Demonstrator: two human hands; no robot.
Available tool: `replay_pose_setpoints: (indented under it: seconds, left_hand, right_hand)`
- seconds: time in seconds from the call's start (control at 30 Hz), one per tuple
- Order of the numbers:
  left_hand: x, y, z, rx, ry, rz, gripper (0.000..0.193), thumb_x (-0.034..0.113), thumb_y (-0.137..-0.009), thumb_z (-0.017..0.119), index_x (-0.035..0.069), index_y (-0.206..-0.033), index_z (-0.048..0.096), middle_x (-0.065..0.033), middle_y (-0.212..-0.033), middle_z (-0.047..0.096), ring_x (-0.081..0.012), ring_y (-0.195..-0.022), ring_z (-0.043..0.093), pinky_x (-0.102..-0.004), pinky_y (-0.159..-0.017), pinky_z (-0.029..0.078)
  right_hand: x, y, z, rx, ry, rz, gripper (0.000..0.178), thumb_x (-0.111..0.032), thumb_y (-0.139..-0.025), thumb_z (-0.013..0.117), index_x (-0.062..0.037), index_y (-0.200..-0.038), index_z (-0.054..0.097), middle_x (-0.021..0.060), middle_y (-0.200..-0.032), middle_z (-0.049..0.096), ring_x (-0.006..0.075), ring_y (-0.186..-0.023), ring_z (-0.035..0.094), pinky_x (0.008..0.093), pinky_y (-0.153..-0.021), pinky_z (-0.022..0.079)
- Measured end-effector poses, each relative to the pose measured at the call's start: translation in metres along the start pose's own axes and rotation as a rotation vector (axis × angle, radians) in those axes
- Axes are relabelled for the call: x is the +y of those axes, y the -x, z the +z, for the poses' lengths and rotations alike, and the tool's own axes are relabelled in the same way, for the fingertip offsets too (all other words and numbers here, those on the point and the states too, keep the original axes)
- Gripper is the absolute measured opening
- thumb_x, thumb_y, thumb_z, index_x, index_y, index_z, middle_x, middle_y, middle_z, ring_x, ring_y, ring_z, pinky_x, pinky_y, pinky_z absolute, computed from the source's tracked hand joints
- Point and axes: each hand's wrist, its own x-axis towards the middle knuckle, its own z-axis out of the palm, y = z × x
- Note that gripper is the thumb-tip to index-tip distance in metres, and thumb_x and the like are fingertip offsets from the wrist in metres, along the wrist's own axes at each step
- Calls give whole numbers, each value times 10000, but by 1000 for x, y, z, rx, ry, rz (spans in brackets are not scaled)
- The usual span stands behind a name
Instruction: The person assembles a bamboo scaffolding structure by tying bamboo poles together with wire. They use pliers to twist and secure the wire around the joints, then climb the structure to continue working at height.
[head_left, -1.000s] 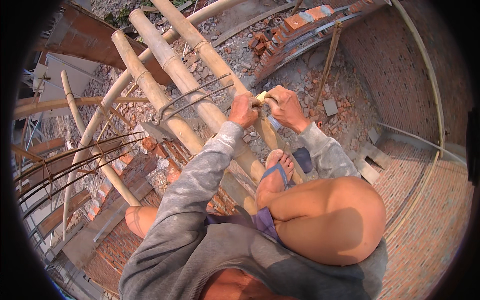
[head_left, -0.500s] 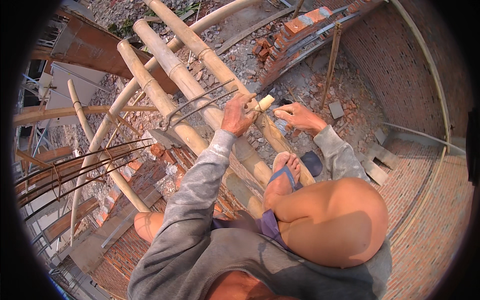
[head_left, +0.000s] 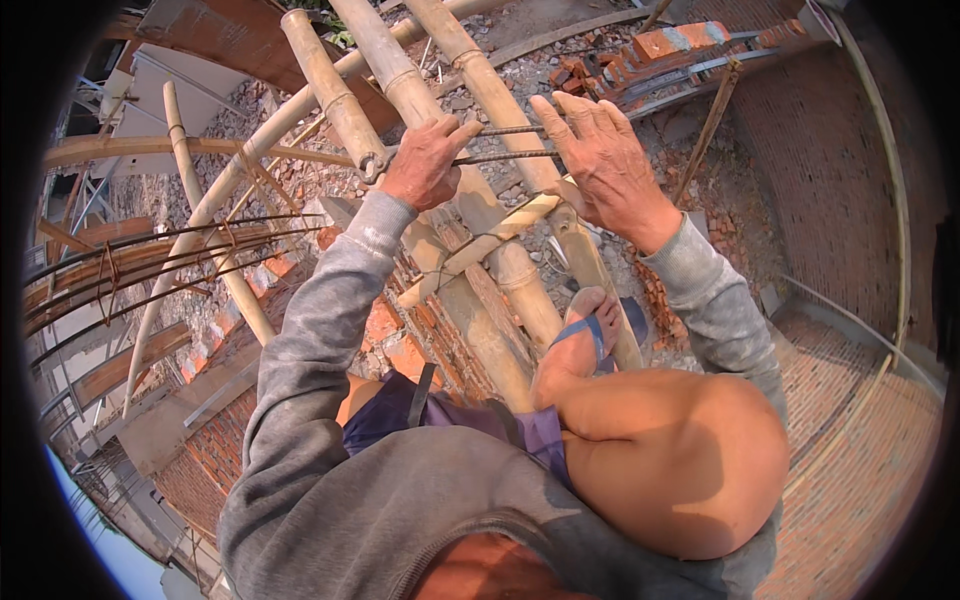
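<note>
My left hand [head_left: 430, 165] is closed around a bent steel rod [head_left: 500, 156], near its looped end. The rod's two legs stretch across the bamboo poles toward my right hand [head_left: 612, 165]. That hand is raised with its fingers stretched out and apart, beside the rod's far ends; whether it touches them I cannot tell. Below both hands a short bamboo crosspiece [head_left: 480, 247] lies slantwise over several long bamboo poles [head_left: 515, 265]. Its upper end is close under my right wrist, where a tie around the pole is partly hidden.
My sandalled foot [head_left: 580, 340] rests on the poles. Rubble lies far below between them. A brick wall [head_left: 800, 190] stands at the right, a broken brick edge [head_left: 680, 40] at the far right. Long steel bars [head_left: 150, 265] and curved bamboo [head_left: 225, 190] are at the left.
My left hand has left the crosspiece and taken hold of the bent rod, which was lying on the poles. My right hand has risen to the rod's ends, its fingers now spread.
</note>
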Motion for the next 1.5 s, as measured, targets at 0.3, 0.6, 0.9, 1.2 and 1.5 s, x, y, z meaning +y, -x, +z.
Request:
replay_pose_setpoints:
  seconds: [0.3,0.6,0.9,1.2,1.5]
  left_hand:
    - [100,7,-14,494,133,97,746,194,-808,868,128,-1517,647,-136,-1547,533,-366,-1450,506,-516,-1221,363]
    - [87,97,107,302,104,-680,1025,531,-768,862,51,-1601,506,-221,-1608,489,-412,-1555,403,-639,-1314,186]
    - [92,97,115,227,78,-682,974,555,-828,806,43,-1603,512,-171,-1572,567,-364,-1550,443,-648,-1310,228]
    - [91,101,116,336,127,-651,920,533,-805,825,34,-1538,577,-164,-1525,605,-372,-1481,517,-632,-1287,275]
    - [87,102,110,359,177,-701,900,462,-774,852,23,-1516,596,-196,-1491,593,-427,-1456,499,-544,-1223,416]
  right_hand:
    - [25,60,-66,-511,-359,385,518,-35,-926,701,-54,-1443,668,252,-902,695,454,-806,677,538,-687,525]
    - [28,88,-126,-895,99,401,790,8,-877,642,-142,-1647,546,264,-975,672,450,-825,643,515,-737,542]
    - [26,84,-104,-860,276,292,901,23,-829,645,-176,-1692,474,239,-1202,570,408,-1077,557,504,-939,527]
    - [24,72,-104,-864,364,193,787,-21,-888,671,-208,-1641,539,188,-1229,583,389,-1125,588,501,-915,562]
    - [21,53,-118,-946,512,1,642,-160,-1014,668,-220,-1643,555,105,-953,680,314,-887,690,474,-818,547]
